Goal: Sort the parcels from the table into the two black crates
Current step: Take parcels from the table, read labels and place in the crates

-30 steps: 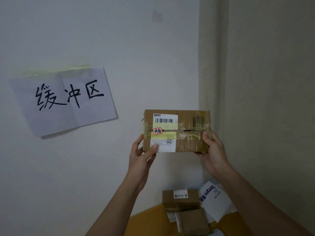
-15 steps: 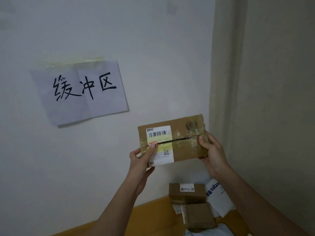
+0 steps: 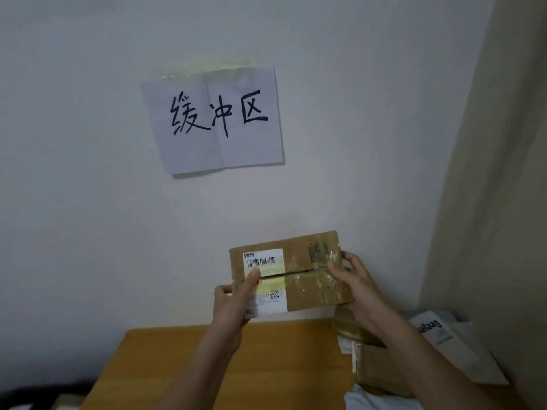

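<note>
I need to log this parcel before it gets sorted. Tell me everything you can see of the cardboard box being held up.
The cardboard box is brown, flat and rectangular, wrapped in glossy clear tape, with a slit along its middle seam. A white label with barcode, yellow band and QR code covers its left part. It is held slightly tilted above the table; the left hand and right hand grip its ends.
</note>
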{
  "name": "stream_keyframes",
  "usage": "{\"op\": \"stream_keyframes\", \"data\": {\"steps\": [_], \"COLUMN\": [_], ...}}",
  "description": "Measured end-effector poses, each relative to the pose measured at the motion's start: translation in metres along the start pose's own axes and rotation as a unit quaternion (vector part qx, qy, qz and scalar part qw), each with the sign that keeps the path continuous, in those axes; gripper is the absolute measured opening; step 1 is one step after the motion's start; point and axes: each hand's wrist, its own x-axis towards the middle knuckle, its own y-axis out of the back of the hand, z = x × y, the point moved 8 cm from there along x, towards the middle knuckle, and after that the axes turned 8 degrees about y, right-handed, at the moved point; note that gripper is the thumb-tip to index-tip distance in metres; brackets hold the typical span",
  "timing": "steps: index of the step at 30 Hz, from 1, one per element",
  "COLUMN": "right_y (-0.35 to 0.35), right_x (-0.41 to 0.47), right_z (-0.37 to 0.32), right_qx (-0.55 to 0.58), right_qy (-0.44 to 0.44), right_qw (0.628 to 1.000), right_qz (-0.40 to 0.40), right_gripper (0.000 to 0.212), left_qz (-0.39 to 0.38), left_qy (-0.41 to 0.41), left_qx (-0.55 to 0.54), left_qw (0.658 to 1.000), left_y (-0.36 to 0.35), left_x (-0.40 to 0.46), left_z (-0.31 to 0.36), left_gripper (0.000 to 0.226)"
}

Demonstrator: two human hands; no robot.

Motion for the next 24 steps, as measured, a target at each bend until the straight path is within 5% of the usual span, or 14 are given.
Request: {"op": "stream_keyframes", "data": {"steps": [4,6,8,10,15,22,24], "right_y": [-0.021,-0.034,-0.053,-0.075,-0.149,-0.267,-0.304], "right_x": [0.007,0.007,0.005,0.004,-0.013,-0.056,-0.069], "right_z": [0.040,0.060,0.072,0.083,0.120,0.160,0.165], "right_qx": [-0.082,-0.114,-0.098,-0.102,-0.118,-0.106,-0.099], "right_qy": [-0.019,-0.034,-0.038,-0.044,-0.082,-0.165,-0.173], "right_qw": [0.996,0.992,0.991,0.988,0.975,0.958,0.956], "right_qz": [-0.035,-0.050,-0.077,-0.106,-0.172,-0.211,-0.213], "right_gripper": [0.103,0.081,0.033,0.017,0.052,0.070,0.060], "left_qz": [0.051,0.071,0.093,0.112,0.166,0.205,0.201], "left_qy": [-0.002,0.006,0.025,0.035,0.055,0.049,0.052], "left_qx": [0.052,0.051,0.044,0.037,-0.007,-0.064,-0.073], "left_qw": [0.997,0.996,0.994,0.992,0.985,0.976,0.975], "left_y": [0.026,0.042,0.062,0.088,0.169,0.287,0.322], "left_x": [-0.005,-0.007,-0.011,-0.017,-0.039,-0.069,-0.071], "left_z": [-0.011,-0.019,-0.030,-0.040,-0.057,-0.072,-0.075], "left_gripper": [0.086,0.072,0.065,0.064,0.056,0.050,0.054]}}
